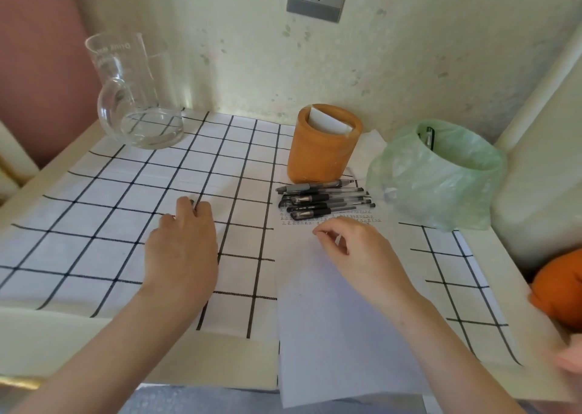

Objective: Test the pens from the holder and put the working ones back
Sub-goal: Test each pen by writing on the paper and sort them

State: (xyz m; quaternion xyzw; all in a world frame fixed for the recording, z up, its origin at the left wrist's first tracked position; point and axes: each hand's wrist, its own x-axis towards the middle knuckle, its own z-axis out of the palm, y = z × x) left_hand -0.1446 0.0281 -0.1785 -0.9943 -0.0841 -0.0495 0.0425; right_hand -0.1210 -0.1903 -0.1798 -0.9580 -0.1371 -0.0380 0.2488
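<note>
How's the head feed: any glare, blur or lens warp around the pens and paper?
Head view: black gel pens by the orange cylindrical holder are sharp; the white paper sheet is washed out, its printed lines unreadable; a bright patch glares on the wall beside the clear glass jug; table edges bow from the wide lens; the lower-right corner is smeared.

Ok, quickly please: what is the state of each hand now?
Left hand: open, resting on the cloth, holds nothing.
Right hand: open, loosely curled over the paper, holds nothing.
</note>
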